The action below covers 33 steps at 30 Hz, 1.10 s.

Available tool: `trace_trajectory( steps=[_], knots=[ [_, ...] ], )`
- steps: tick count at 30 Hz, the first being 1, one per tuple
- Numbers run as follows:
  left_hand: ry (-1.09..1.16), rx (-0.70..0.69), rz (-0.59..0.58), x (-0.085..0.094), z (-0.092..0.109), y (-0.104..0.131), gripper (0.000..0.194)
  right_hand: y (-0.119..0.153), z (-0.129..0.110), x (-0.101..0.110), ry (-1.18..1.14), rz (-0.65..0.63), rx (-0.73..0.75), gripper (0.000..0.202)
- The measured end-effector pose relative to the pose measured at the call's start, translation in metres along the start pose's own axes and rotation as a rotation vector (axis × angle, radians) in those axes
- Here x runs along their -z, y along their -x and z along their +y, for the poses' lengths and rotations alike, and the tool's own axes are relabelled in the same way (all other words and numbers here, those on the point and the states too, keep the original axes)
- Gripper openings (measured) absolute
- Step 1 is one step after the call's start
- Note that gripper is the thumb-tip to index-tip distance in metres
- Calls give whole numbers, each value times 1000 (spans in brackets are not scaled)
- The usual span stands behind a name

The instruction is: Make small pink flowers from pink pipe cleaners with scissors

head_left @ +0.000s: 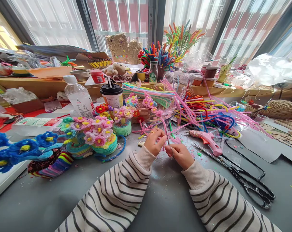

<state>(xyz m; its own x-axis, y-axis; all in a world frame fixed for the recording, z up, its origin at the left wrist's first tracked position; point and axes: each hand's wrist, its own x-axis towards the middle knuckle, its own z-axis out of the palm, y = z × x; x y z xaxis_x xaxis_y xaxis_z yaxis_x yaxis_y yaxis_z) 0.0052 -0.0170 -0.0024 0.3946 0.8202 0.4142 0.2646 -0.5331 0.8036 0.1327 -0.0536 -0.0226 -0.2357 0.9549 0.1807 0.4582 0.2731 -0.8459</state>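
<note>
Above the middle of the grey table (160,206), my left hand (156,141) pinches a pink pipe cleaner (164,124) that rises from between the fingers. My right hand (180,154) is just to its right and slightly lower, with fingers closed on a pair of small scissors (168,139); the thin dark blades point up beside the pipe cleaner. Most of the scissors' handles are hidden in the fingers. Pink and glittery scraps lie on the table behind the hands.
Pots of pink fuzzy flowers (99,132) and blue flowers (25,148) stand at the left, near a plastic bottle (79,98) and a cup (112,96). A pink glue gun (210,141), large black scissors (247,183) and a heap of pipe cleaners (204,109) lie at the right.
</note>
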Motion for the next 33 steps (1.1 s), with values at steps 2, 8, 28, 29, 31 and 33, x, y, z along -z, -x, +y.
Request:
trace_trajectory(
  steps=[2,8,28,29,31,33],
  knots=[
    [9,1,6,0,-1,-1,15,0,0,1,-7,0,7,46],
    [3,6,23,0,-1,-1,15,0,2,-1,20,48,41,44],
    [-27,5,18,0,-1,-1,15,1,4,-4,-69,-63,45,54],
    [-26,-3,6,0,0,-1,15,1,4,-3,-76,-63,48,54],
    [-24,-15,-7,1,0,-1,15,1,4,-2,-71,-62,44,54],
    [-24,-21,-14,1,0,-1,15,1,3,-1,-51,-52,34,53]
  ],
)
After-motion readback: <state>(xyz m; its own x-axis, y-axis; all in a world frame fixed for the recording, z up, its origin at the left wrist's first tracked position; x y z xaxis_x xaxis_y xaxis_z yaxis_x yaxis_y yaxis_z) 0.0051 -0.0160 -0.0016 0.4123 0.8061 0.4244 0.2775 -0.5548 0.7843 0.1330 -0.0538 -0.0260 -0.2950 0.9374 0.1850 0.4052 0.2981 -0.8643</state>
